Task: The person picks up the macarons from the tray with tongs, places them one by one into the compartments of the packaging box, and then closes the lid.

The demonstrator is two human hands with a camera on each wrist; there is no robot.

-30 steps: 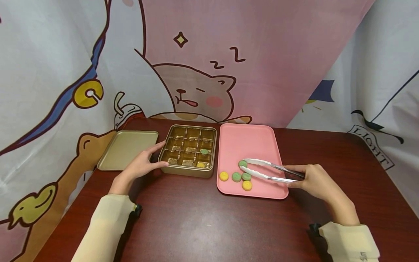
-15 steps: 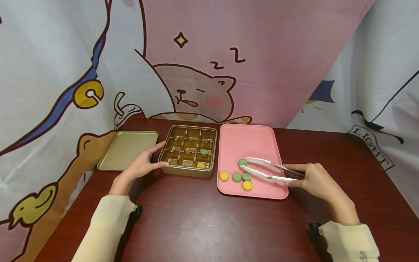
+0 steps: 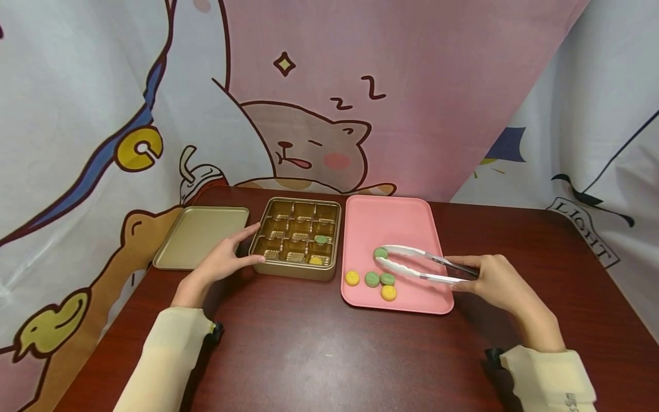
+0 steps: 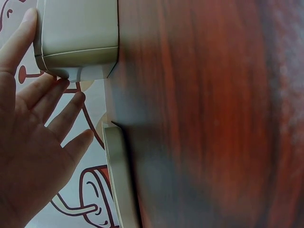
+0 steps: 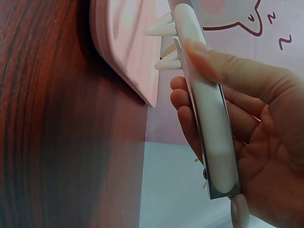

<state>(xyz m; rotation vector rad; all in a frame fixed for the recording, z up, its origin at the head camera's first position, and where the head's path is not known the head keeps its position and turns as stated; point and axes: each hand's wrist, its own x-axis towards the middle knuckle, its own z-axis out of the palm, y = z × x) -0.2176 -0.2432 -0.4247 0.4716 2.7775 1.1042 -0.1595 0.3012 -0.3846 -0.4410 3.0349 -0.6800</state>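
Note:
My right hand (image 3: 501,286) grips a pair of metal tongs (image 5: 211,114) with white scalloped tips, thumb along the upper arm. Between the tips sits a green round sweet (image 3: 380,253), over the pink tray (image 3: 391,220). Close below it on the tray lie two more green sweets (image 3: 372,279) and two yellow sweets (image 3: 388,293). My left hand (image 3: 218,266) rests at the near left corner of a gold tin (image 3: 296,270), its fingers extended and spread along the side. In the left wrist view fingertips meet the tin's wall (image 4: 78,28).
A divided gold insert (image 3: 300,229) fills the tin, with a green sweet (image 3: 321,239) and a yellow sweet (image 3: 316,260) in its right column. The flat gold lid (image 3: 201,234) lies left of the tin. Behind the dark wood table (image 3: 319,343) hangs a printed curtain (image 3: 437,86).
The tongs and the green sweet at their tips have shifted slightly farther from me. My left hand, the tin and the other sweets stay where they were.

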